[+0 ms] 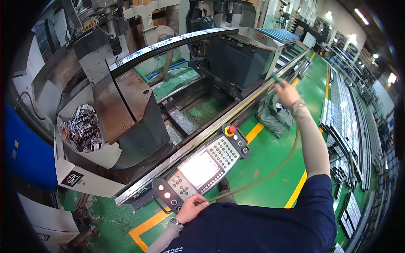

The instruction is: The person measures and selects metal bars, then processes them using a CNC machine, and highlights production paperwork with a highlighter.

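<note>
My right hand is stretched out to the upper right, fingers closed round a small green handle beside the machine's long rail. A hose hangs in a curve from near my right wrist down to my left hand. My left hand, with a watch on the wrist, is at the lower corner of the control panel; its thumb and fingers are close together by the hose's end, and whether they grip it cannot be made out. The panel has a bright screen, keys and a red knob.
A bin of metal offcuts stands left, beside a brown-topped machine block. A long profile spans the machine. A grey plastic bag lies below my right arm. Stacked metal profiles line the right side.
</note>
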Motion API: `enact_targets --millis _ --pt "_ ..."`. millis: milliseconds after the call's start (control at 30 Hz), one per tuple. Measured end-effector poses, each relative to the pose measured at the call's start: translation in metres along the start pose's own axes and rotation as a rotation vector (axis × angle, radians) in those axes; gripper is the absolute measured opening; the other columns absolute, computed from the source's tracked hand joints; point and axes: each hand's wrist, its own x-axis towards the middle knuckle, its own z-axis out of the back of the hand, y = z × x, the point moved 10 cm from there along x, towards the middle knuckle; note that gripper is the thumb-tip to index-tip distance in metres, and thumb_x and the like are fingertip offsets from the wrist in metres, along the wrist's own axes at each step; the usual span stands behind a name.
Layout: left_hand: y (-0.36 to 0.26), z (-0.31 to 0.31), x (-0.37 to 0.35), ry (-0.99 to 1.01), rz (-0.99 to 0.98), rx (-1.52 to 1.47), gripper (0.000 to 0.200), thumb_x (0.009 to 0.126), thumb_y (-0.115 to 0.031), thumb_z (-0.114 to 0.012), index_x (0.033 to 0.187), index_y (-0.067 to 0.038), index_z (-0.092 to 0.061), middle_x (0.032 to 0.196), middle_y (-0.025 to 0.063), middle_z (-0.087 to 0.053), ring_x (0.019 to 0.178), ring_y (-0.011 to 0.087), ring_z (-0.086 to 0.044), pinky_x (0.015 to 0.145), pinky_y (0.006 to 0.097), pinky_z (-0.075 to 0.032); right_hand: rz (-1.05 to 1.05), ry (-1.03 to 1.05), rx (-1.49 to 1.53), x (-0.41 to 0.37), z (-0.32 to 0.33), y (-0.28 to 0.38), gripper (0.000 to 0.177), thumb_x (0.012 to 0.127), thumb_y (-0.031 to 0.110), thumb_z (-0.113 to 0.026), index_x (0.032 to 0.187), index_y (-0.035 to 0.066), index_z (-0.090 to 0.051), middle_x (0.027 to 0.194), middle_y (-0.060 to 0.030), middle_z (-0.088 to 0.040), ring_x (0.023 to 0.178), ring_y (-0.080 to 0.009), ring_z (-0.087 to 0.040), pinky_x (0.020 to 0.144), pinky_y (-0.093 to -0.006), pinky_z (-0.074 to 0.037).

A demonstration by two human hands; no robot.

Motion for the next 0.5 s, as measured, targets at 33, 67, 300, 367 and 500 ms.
enact_targets --millis 33,67,300,367,500 --pt "-0.009 -0.007 0.01 0.005 -0.023 -0.078 0.012 0.093 -0.012 -0.067 0.099 -0.004 -0.062 0.081 -0.0022 -0.061 0.07 0.0031 -0.052 0.063 0.0191 -0.043 -0.149 -0.098 -0.01 0.029 0.008 -0.052 0.052 0.095 0.045 -0.05 0.132 0.009 -0.056 0.115 -0.0245 -0.065 0.109 -0.0413 -0.062 0.094 -0.046 -0.048" --pt "-0.017 -0.014 0.022 0.008 -0.046 -0.158 0.012 0.094 -0.013 -0.066 0.1 -0.004 -0.061 0.082 -0.0021 -0.062 0.07 0.003 -0.053 0.063 0.0191 -0.043 -0.191 -0.214 -0.062 0.063 0.006 -0.11 0.056 0.094 0.048 -0.048 0.131 0.006 -0.055 0.119 -0.0257 -0.063 0.112 -0.0404 -0.061 0.096 -0.0455 -0.047" --pt "-0.047 -0.083 0.13 0.006 -0.069 -0.147 0.012 0.095 -0.012 -0.063 0.102 -0.003 -0.059 0.082 -0.0009 -0.062 0.068 0.004 -0.054 0.061 0.0195 -0.044 -0.004 -0.004 0.07 0.178 -0.061 -0.116 0.055 0.093 0.049 -0.049 0.136 0.016 -0.054 0.116 -0.0268 -0.063 0.111 -0.0439 -0.059 0.097 -0.0467 -0.046" --pt "-0.043 -0.098 0.162 0.001 -0.069 -0.173 0.012 0.095 -0.012 -0.063 0.102 -0.003 -0.059 0.082 -0.0008 -0.062 0.068 0.0039 -0.054 0.061 0.0194 -0.044 0.032 -0.098 0.069 0.221 -0.07 -0.104 0.054 0.093 0.05 -0.05 0.134 0.016 -0.055 0.115 -0.0243 -0.065 0.109 -0.0434 -0.06 0.096 -0.0468 -0.047" --pt "-0.064 -0.12 0.206 -0.075 -0.072 -0.161 0.011 0.095 -0.011 -0.063 0.102 -0.004 -0.059 0.083 -0.0001 -0.063 0.069 0.0044 -0.055 0.061 0.0196 -0.045 0.008 -0.044 0.026 0.287 -0.073 -0.089 0.055 0.093 0.051 -0.05 0.136 0.017 -0.054 0.12 -0.022 -0.064 0.114 -0.0412 -0.058 0.099 -0.0442 -0.046"
